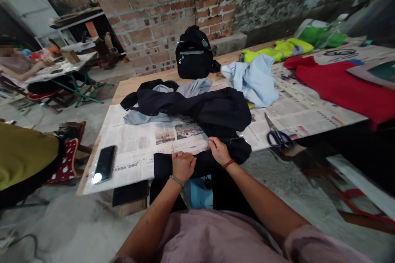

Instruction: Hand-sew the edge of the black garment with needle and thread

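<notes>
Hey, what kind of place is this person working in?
Probably a makeshift sewing or mending workshop: bare brick walls, a newspaper-covered table piled with garments, scissors at the right, and both hands, left and right, on the dark garment.

Makeshift sewing workshop, bare brick wall (148, 4), newspaper-covered table (135, 144), scissors (277, 134)

Scissors (278, 135), a phone (105, 163), a black bag (194, 54) and red cloth (342, 84) lie on the newspaper-covered table (129, 148).
</notes>
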A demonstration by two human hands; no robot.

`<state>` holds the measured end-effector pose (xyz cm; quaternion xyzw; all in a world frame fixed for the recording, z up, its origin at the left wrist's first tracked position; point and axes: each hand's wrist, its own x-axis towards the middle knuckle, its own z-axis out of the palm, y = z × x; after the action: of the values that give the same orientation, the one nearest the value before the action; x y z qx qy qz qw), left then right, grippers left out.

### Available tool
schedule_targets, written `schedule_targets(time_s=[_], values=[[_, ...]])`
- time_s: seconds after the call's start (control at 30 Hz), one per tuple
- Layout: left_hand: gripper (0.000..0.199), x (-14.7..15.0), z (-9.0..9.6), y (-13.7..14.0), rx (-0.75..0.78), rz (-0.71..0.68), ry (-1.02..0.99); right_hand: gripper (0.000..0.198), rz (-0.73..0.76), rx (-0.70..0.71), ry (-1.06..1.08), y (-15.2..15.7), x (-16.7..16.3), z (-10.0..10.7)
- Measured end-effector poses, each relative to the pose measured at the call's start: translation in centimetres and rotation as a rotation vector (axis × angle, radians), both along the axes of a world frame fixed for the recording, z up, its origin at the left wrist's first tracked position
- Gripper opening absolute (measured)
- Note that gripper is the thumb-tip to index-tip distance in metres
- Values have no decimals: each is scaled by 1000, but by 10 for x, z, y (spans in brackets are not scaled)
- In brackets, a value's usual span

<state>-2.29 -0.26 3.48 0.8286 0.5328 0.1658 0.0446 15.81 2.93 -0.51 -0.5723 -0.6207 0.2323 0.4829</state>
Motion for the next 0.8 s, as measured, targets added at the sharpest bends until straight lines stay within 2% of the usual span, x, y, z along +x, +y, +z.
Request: schedule_targets(time_s=[0.13,0.33,0.67,0.8], values=[[12,2,5,9,-51,-17,61,21,-1,-8,10,0,0,0],[8,-1,9,9,-79,-113,-13,21,-4,-13,17,0,1,-1],[15,0,9,15,-219,-109,-38,21,-36,-19,88,1,3,-1],[10,-1,15,18,-217,-91,-81,21,-34,1,110,2,4,0]])
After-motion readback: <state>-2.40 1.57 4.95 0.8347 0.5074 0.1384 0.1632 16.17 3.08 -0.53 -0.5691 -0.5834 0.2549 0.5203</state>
